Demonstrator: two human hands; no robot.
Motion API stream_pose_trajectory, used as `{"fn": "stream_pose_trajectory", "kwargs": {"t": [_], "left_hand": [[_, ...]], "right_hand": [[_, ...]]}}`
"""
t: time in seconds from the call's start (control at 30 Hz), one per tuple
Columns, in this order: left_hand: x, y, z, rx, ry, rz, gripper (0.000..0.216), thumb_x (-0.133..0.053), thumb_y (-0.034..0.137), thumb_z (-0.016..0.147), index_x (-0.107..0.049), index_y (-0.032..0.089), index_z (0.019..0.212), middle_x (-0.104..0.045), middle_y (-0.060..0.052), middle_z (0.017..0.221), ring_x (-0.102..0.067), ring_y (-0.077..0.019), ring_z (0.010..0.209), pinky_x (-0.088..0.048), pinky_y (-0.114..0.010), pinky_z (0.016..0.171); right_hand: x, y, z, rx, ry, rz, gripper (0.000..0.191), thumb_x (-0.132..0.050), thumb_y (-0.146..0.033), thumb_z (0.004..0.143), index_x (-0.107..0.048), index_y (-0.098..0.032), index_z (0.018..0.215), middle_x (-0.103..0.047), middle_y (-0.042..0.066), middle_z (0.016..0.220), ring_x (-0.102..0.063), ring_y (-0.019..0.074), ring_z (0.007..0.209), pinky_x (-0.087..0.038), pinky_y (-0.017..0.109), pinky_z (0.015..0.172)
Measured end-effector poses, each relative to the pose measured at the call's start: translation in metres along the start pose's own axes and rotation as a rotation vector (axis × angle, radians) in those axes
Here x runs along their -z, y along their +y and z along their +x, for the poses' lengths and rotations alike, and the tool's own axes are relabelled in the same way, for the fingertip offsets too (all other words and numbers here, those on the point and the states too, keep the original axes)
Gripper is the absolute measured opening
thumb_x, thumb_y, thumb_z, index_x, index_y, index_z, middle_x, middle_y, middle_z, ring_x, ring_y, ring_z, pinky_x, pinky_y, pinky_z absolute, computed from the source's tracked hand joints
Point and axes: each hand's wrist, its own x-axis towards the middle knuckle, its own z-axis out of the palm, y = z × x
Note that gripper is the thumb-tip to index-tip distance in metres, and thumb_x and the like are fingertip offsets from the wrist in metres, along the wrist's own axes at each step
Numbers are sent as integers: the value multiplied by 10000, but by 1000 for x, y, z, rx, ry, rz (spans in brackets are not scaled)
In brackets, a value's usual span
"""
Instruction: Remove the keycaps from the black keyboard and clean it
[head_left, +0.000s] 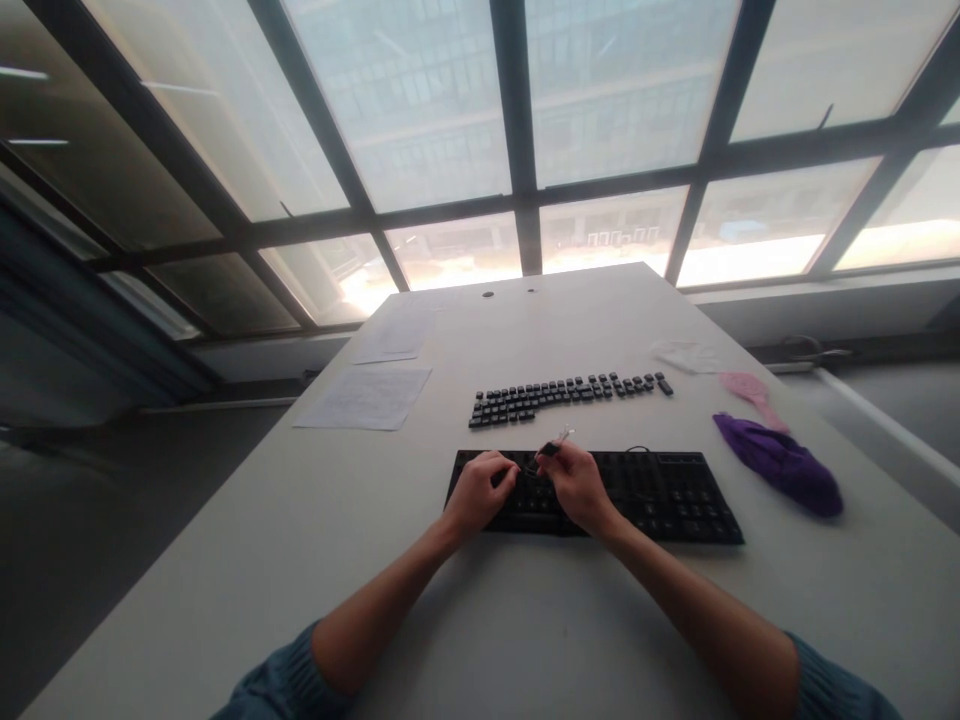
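A black keyboard (pixel 675 500) lies on the white table in front of me, many of its keycaps gone from the upper and left part. Over its left end is my left hand (pixel 484 492), fingers curled into a pinch; what they hold, if anything, is hidden. Close beside it, my right hand (pixel 579 488) is closed on a small keycap puller (pixel 565 434) with thin wire ends. A small black piece (pixel 550 448), seemingly a keycap, shows at the right fingertips. Behind the keyboard, loose black keycaps (pixel 570 390) stand in several rows.
Printed paper sheets (pixel 364 398) lie at the left. On the right are a purple cloth pouch (pixel 780 465), a pink hairbrush-shaped item (pixel 754 395) and a crumpled clear plastic bag (pixel 686 356). Windows (pixel 622 100) rise beyond the table's far edge.
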Motion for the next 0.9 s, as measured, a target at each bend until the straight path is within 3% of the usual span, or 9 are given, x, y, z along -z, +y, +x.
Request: {"fn": "stream_pose_trajectory", "kwargs": {"t": [0.13,0.3,0.43,0.53,0.7,0.9], "left_hand": [[-2,3,-4,49,5,8,218,-536,253,920,-684,184,776,-673,-36,791,-618,-174,768,-471,-305,729],[-3,4,-5,51,9,7,216,-542,266,914,-692,183,783,-679,-45,791,-616,-183,768,-476,-314,733],[-2,3,-4,51,3,5,219,-535,260,922,-694,188,789,-681,-46,807,-620,-188,787,-484,-323,754],[2,7,-5,4,-37,3,171,-551,250,916,-705,200,861,-684,-48,860,-621,-196,849,-485,-336,808],[3,14,-5,-131,-227,21,148,-723,260,797,-687,210,932,-663,-50,960,-592,-214,921,-489,-337,829],[-11,7,0,-128,-218,7,66,-729,239,811,-680,200,831,-645,-46,912,-594,-208,908,-490,-327,830]], "right_hand": [[7,-6,-2,79,-124,-82,206,-549,-224,902,-577,-190,701,-566,28,795,-545,162,720,-439,283,691],[10,-4,-6,133,-245,-155,137,-555,-174,893,-611,-195,770,-574,49,924,-556,173,806,-447,299,766],[8,-3,-9,157,-310,-211,153,-561,-173,907,-618,-201,768,-575,43,921,-563,167,794,-446,290,758],[9,-5,-11,191,-317,-240,177,-569,-185,908,-611,-198,737,-568,36,854,-555,168,765,-432,285,722],[11,-5,-12,219,-298,-283,198,-558,-171,904,-591,-199,711,-535,15,742,-514,160,687,-373,277,639],[11,-1,-12,228,-295,-245,189,-541,-147,902,-572,-196,723,-571,28,761,-523,171,713,-379,285,659]]}}
